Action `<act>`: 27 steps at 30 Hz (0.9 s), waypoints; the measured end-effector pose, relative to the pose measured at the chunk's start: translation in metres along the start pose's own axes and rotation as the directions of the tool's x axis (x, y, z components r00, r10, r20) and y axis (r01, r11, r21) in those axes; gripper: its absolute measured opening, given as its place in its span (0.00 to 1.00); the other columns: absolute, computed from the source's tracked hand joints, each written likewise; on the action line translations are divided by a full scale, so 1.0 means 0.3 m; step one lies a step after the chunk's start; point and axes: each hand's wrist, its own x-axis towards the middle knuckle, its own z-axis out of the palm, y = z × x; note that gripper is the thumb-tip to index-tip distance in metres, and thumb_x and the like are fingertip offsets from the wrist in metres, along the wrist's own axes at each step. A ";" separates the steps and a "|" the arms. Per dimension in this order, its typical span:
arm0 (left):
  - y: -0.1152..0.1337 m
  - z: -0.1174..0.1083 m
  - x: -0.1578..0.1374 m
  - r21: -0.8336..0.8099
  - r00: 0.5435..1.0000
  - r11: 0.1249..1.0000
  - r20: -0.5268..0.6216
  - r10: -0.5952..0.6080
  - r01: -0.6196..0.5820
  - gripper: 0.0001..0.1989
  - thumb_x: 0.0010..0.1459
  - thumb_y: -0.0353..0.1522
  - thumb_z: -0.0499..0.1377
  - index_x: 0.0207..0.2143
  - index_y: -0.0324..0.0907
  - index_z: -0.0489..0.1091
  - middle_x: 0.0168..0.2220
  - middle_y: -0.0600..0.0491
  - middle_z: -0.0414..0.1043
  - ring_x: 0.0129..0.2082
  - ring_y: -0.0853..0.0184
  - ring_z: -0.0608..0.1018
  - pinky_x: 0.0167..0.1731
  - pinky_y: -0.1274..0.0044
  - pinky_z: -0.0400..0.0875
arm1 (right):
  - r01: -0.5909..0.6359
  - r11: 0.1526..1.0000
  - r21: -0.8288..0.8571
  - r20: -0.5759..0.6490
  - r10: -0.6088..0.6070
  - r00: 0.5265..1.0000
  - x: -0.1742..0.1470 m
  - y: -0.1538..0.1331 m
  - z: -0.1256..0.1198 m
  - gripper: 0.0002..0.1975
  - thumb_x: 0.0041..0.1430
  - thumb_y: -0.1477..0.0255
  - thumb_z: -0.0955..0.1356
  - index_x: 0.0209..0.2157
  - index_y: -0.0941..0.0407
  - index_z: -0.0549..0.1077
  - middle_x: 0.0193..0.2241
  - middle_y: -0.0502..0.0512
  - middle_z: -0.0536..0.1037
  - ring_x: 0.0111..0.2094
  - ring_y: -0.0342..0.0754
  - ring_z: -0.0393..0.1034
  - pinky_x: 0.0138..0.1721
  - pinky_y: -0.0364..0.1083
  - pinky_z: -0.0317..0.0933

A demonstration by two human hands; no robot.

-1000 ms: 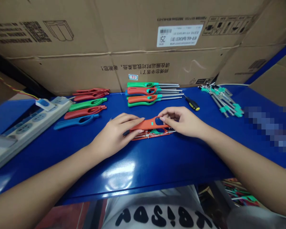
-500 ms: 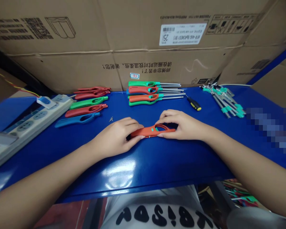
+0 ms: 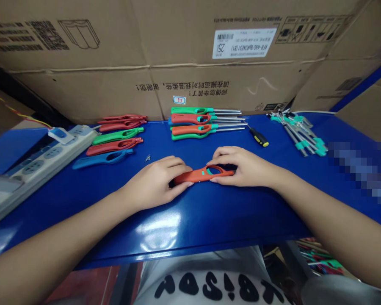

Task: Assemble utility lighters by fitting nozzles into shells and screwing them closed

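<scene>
Between my two hands, low over the blue table, is an orange lighter handle with a finger loop and a small teal part showing on its side. My left hand is closed on its left end, the thumb below and the fingers above. At the loop end, my right hand pinches it between thumb and fingers. The palm side of each hand is hidden. Several tiny screws lie on the table just beyond my left hand.
Several coloured handle shells lie at the left, beside a white power strip. Long-nosed lighters are stacked at the back, near a screwdriver. Metal rods with teal parts are piled at the right. A cardboard box stands behind.
The gap along the orange handle's near edge looks narrower, as if its halves are pressed closer together. Both hands have stayed almost in place.
</scene>
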 end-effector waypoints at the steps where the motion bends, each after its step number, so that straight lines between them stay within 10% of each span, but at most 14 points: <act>1: 0.000 0.000 0.001 0.005 1.000 1.000 -0.008 0.003 -0.003 0.13 0.66 0.36 0.58 0.48 0.39 0.75 0.42 0.48 0.76 0.42 0.62 0.78 0.43 0.71 0.74 | 0.006 1.000 -0.001 -0.007 -0.006 1.000 0.000 0.001 0.000 0.18 0.60 0.63 0.72 0.49 0.57 0.79 0.43 0.58 0.77 0.42 0.50 0.74 0.47 0.50 0.65; 27: -0.008 0.026 -0.004 0.137 0.998 0.989 -0.022 0.059 -0.055 0.16 0.66 0.31 0.58 0.53 0.33 0.73 0.44 0.44 0.78 0.44 0.58 0.78 0.45 0.68 0.76 | 0.025 0.951 -0.308 0.031 -0.017 0.999 -0.010 -0.013 0.002 0.16 0.61 0.65 0.71 0.48 0.56 0.79 0.42 0.57 0.79 0.42 0.54 0.74 0.43 0.51 0.62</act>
